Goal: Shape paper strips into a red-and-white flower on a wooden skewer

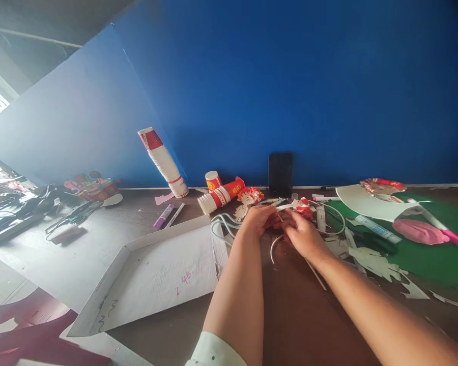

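Observation:
My left hand (pixel 261 219) is closed, its fingertips pinching a white strip (pixel 284 207) at the middle of the table. Close beside it, my right hand (pixel 303 235) is closed around a thin wooden stick (pixel 316 275), whose lower end sticks out under my wrist. The fingers partly hide both pieces where they meet. White cord (pixel 338 217) loops out to the right of my hands, and a loose end curls below them. A red and white paper piece (pixel 304 207) lies just behind my right fingers.
A shallow white cardboard box lid (pixel 156 277) lies left of my arms. Behind it are a leaning stack of paper cups (pixel 164 161) and a second stack (pixel 223 195) on its side. A black phone (pixel 281 174) stands against the blue partition. Green paper (pixel 438 259), markers and scraps lie right.

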Available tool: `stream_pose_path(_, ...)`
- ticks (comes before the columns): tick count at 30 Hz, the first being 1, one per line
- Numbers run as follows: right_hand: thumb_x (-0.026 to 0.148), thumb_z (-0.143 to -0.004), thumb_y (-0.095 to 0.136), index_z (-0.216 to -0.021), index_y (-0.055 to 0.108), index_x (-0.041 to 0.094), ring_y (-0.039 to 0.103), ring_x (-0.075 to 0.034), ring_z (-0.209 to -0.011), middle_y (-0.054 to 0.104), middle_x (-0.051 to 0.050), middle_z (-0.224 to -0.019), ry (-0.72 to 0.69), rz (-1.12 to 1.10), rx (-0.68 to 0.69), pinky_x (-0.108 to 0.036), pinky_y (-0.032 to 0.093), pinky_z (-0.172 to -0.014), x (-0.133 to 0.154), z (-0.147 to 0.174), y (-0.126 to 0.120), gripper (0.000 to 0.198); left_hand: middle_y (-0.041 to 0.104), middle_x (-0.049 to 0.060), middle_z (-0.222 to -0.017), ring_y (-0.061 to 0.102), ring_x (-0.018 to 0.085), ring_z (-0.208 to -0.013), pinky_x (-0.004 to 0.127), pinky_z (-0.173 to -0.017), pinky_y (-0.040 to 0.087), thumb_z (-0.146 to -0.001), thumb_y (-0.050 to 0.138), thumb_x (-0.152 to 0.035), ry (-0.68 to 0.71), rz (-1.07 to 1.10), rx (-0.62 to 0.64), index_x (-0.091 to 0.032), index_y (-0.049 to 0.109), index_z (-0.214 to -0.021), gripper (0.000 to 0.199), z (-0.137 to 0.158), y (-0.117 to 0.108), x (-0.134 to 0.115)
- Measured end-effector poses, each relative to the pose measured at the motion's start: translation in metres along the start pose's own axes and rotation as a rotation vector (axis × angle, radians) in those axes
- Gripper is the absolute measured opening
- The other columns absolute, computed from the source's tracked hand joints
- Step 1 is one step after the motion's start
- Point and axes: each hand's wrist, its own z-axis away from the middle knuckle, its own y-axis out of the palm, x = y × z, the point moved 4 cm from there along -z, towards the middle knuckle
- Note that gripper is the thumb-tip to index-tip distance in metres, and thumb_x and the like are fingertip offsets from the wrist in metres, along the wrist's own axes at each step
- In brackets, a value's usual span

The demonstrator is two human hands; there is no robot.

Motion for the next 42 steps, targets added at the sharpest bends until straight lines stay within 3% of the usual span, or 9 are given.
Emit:
stream_pose_path(6, 0.023, -0.076, 0.048, -0.134, 0.047, 0.016, 0.052, -0.013, -0.044, 0.066, 0.0, -0.064, 0.005, -0.066, 0.003, -0.028, 0.045, -0.049, -0.002, -0.0016, -0.0018, 0.059, 0.062, 0.006, -0.062, 0.057, 0.01, -0.054, 0.024, -0.057, 0.049, -0.072, 0.067, -0.009, -0.01, -0.01, 0.021, -0.008, 0.06, -0.067, 0.009, 0.0004, 0.002, -0.0001)
stream_pose_path(13, 0.027, -0.077, 0.05, -0.132, 0.05, 0.019, 0.053, -0.014, -0.045, 0.07, -0.002, -0.073, -0.031, -0.098, -0.001, -0.031, 0.047, -0.049, -0.0035, -0.0013, -0.0013, 0.056, 0.06, 0.004, -0.058, 0.056, 0.009, -0.053, 0.024, -0.058, 0.049, -0.07, 0.068, -0.007, -0.012, -0.072, -0.044, -0.009, 0.062, -0.065, 0.008, 0.0039, 0.0028, -0.0031)
stream_pose_path(19, 0.028, -0.077, 0.051, -0.133, 0.051, 0.021, 0.057, -0.017, -0.049, 0.069, -0.002, -0.067, -0.049, -0.014, -0.021, -0.032, 0.047, -0.052, -0.0033, -0.0002, -0.0029, 0.056, 0.055, 0.001, -0.053, 0.051, 0.007, -0.047, 0.023, -0.057, 0.046, -0.071, 0.065, -0.007, 0.019, -0.144, -0.081, -0.01, 0.061, -0.06, 0.012, 0.0038, 0.003, -0.0034)
stream_pose_path(27, 0.028, -0.078, 0.05, -0.138, 0.046, 0.02, 0.057, -0.017, -0.051, 0.071, -0.003, -0.075, -0.032, -0.041, -0.012, -0.033, 0.048, -0.054, -0.004, 0.0001, -0.0031, 0.06, 0.06, 0.003, -0.059, 0.052, 0.007, -0.051, 0.021, -0.055, 0.044, -0.07, 0.068, -0.007, -0.02, -0.094, -0.048, -0.009, 0.064, -0.066, 0.006, 0.0038, 0.0027, -0.0039)
stream_pose_path(35, 0.028, -0.077, 0.051, -0.135, 0.049, 0.021, 0.058, -0.017, -0.051, 0.073, -0.005, -0.082, -0.014, -0.056, -0.008, -0.034, 0.049, -0.054, -0.0031, 0.0013, -0.0035, 0.058, 0.057, 0.001, -0.056, 0.049, 0.006, -0.049, 0.02, -0.053, 0.041, -0.066, 0.072, -0.007, -0.013, -0.126, -0.097, -0.01, 0.062, -0.061, 0.011, 0.0066, 0.0029, -0.0058)
stream_pose_path(42, 0.029, -0.077, 0.052, -0.135, 0.049, 0.023, 0.058, -0.017, -0.051, 0.073, -0.004, -0.082, -0.012, -0.082, -0.006, -0.034, 0.05, -0.053, -0.0065, 0.0001, -0.0028, 0.059, 0.059, 0.003, -0.06, 0.051, 0.007, -0.051, 0.021, -0.054, 0.042, -0.064, 0.077, -0.012, -0.009, -0.09, -0.06, -0.01, 0.063, -0.064, 0.014, 0.0031, 0.0008, -0.0025)
